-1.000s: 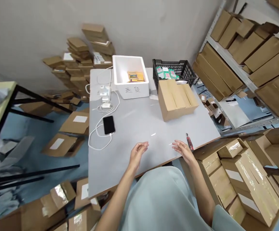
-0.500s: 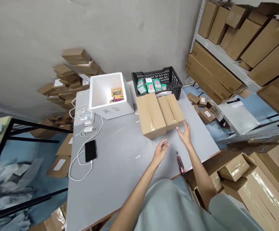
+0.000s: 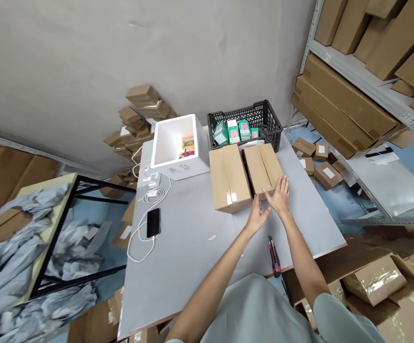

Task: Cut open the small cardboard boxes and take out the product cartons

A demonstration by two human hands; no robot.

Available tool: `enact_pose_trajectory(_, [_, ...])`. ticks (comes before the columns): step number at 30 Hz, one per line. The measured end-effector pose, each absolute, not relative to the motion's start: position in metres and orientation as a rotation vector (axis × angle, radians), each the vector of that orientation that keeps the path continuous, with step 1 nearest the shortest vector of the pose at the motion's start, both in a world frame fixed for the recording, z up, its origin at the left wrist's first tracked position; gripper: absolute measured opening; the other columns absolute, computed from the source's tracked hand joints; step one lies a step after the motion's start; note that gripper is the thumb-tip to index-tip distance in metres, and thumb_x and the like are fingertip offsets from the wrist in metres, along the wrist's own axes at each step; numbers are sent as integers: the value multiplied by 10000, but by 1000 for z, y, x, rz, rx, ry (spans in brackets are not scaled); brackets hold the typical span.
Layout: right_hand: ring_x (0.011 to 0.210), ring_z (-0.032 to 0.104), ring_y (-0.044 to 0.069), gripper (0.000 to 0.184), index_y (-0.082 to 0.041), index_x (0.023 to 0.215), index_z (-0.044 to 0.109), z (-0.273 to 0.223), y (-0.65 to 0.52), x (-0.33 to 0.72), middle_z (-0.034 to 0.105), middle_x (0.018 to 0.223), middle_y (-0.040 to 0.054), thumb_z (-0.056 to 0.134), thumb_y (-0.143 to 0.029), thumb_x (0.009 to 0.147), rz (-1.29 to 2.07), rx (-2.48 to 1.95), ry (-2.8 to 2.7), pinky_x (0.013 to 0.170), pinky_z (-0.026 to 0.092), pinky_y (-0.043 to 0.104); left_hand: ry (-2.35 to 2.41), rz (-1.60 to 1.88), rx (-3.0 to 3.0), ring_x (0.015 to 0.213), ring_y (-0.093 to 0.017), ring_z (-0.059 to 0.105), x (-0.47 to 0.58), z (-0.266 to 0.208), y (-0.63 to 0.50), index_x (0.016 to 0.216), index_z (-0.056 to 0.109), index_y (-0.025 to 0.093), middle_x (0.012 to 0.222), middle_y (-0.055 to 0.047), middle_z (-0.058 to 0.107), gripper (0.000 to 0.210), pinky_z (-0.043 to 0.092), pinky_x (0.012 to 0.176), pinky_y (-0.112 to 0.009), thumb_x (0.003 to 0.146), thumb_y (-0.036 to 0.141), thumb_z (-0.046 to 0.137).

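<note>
Two taped cardboard boxes lie side by side on the grey table [image 3: 188, 243], a narrow gap between them. My right hand [image 3: 280, 194] has its fingers stretched along the near right corner of the right cardboard box [image 3: 262, 166], touching it. At the near end of the gap is my left hand [image 3: 257, 218], thumb apart and fingertips by that box's near left corner; whether they press on it I cannot tell. The left cardboard box [image 3: 230, 178] has clear tape over its near edge. Closer to my body lies a red and black utility knife [image 3: 274, 257].
Behind the boxes, a black crate [image 3: 278, 127] holds several green-and-white packs [image 3: 234, 132]. A white foam box [image 3: 185, 170] with colourful packs stands left of it. A phone [image 3: 153, 223] lies on a white cable. Shelves of cartons [image 3: 346, 107] rise at right.
Both hands have moved forward to the right box's near end, the right one now touching it. A gap has opened between the two boxes. The camera has turned left.
</note>
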State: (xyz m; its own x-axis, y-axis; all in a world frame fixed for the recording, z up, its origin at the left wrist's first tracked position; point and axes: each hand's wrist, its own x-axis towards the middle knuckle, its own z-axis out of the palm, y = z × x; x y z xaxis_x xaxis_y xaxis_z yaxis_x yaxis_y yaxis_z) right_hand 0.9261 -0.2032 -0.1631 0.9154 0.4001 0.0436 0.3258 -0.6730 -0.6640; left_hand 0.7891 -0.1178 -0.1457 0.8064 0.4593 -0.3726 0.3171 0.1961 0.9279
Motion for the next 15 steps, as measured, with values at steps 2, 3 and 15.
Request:
enact_pose_trajectory(2, [1786, 28, 440, 1171, -16, 1803, 224, -162, -205, 929, 81, 1904, 309, 443, -856, 1018, 137, -2352, -516, 1405, 126, 687, 685, 94, 1416, 1732, -505, 290, 800, -143, -115, 1788, 337, 256, 1926, -218, 64, 1152, 382, 1349, -671, 828, 475, 934])
enact_pose_trajectory(3, [1785, 33, 441, 1176, -12, 1801, 228, -161, -205, 929, 91, 1902, 313, 442, -861, 1015, 136, -2348, -517, 1405, 127, 686, 684, 94, 1421, 1741, -509, 260, 804, -141, -114, 1777, 361, 255, 1923, -224, 81, 1147, 367, 1356, -676, 817, 476, 948])
enact_pose_trajectory(15, [1787, 84, 439, 1088, 38, 1758, 336, -138, -187, 908, 160, 1889, 316, 437, -780, 1047, 166, -2477, -506, 1424, 71, 653, 682, 669, 1785, 1564, -323, 583, 721, -80, -59, 1442, 725, 266, 1624, -145, 653, 415, 473, 1315, -534, 1090, 462, 624])
